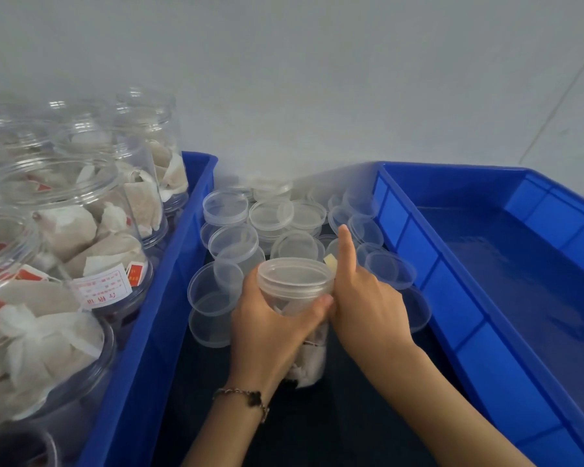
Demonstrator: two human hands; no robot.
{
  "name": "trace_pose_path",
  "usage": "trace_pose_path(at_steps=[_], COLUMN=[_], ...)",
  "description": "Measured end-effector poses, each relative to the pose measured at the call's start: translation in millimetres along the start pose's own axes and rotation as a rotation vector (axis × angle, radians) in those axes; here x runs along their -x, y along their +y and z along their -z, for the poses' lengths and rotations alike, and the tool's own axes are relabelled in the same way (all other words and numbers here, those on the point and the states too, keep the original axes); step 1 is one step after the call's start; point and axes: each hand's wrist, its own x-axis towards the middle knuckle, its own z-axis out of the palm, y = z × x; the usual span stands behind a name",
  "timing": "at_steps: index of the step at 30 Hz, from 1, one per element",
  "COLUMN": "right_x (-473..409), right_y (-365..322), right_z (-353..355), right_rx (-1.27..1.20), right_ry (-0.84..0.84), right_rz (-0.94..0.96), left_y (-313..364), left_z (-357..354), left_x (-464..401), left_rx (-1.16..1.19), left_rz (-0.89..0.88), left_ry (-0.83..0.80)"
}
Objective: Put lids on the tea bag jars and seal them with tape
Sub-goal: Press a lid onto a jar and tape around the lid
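Between two blue bins, a jar (pixel 300 318) of tea bags is standing upright on a dark surface (pixel 317 433), and a clear lid (pixel 295 276) is sitting on its mouth. The left hand (pixel 270 332) is wrapping around the jar just below the lid, fingers curling behind and thumb lying across the front. The right hand (pixel 364 298) is pressing against the jar's right side, its thumb sticking straight up past the lid's rim; the other fingers are hidden behind the jar, so how they are bending cannot be told. A small pale strip, perhaps tape (pixel 331 262), is showing beside that thumb at the lid's edge. A bracelet (pixel 246 397) is circling the left wrist. Loose lids (pixel 236 241) are lying heaped behind and around the jar. The left bin (pixel 169 298) is holding open jars (pixel 75 237) packed with tea bags, none of them lidded. The right bin (pixel 486 332) is lying just beside the right forearm.
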Motion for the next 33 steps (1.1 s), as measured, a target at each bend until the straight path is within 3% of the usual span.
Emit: trace_pose_path(at_steps=[3,8,12,22,28,33], right_x=[-2,2,3,-8,-12,-10], right_y=[4,21,31,37,41,40], right_z=[15,41,52,58,68,73], right_rx=[-0.148,-0.434,-0.66,-0.285,-0.443,-0.374], right_ry=[-0.075,-0.41,-0.519,-0.264,-0.312,-0.393], right_rz=[-0.025,0.061,0.001,0.01,0.022,0.096], left_y=[-2,-8,-8,-13,-12,-8], left_z=[6,21,24,23,26,29], left_x=[-4,-11,-13,-5,-3,-3], left_rx=[0.075,0.168,0.17,0.406,0.789,1.04], left_rz=[0.068,0.189,0.193,0.303,0.547,0.513], left_ry=[-0.015,-0.08,-0.126,-0.285,-0.458,-0.545])
